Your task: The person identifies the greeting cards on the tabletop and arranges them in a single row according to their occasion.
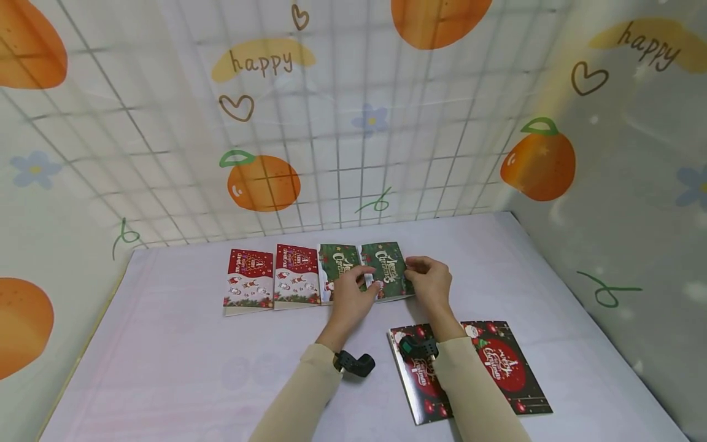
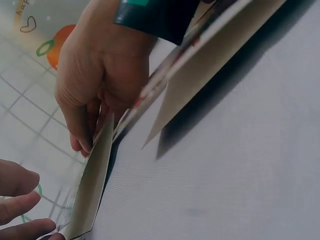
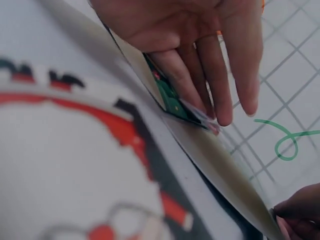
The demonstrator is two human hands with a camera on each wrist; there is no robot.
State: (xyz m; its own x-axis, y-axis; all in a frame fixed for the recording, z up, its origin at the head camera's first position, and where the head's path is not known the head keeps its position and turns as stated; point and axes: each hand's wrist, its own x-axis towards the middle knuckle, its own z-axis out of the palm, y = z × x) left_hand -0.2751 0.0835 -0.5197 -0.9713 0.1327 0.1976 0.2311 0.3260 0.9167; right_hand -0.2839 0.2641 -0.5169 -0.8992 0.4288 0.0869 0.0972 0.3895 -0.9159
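Rightmost green booklet (image 1: pixel 390 273) lay between your right hand (image 1: pixel 433 286), pinching its right edge, and left hand (image 1: pixel 352 294), fingers loosely extended by its left; long axis pointed away from you.

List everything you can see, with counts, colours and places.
Rectangular Santa booklets: two, red and white, row's left half
Rectangular Christmas booklets: two, green, row's right half
Glossy dark Christmas covers: one or two (arm hides middle), black and red, near side, right
Flat tabletop: one, white, beneath booklets
Orange-printed sheeting: count unclear, whitish, back and sides
Square-mesh grid: count unclear, grey, at back
Wrist cameras: two, black, on wrists
Sleeves: two, beige, lower centre
Left hand: one, bare, at green booklets
Right hand: one, bare, pinching rightmost green booklet
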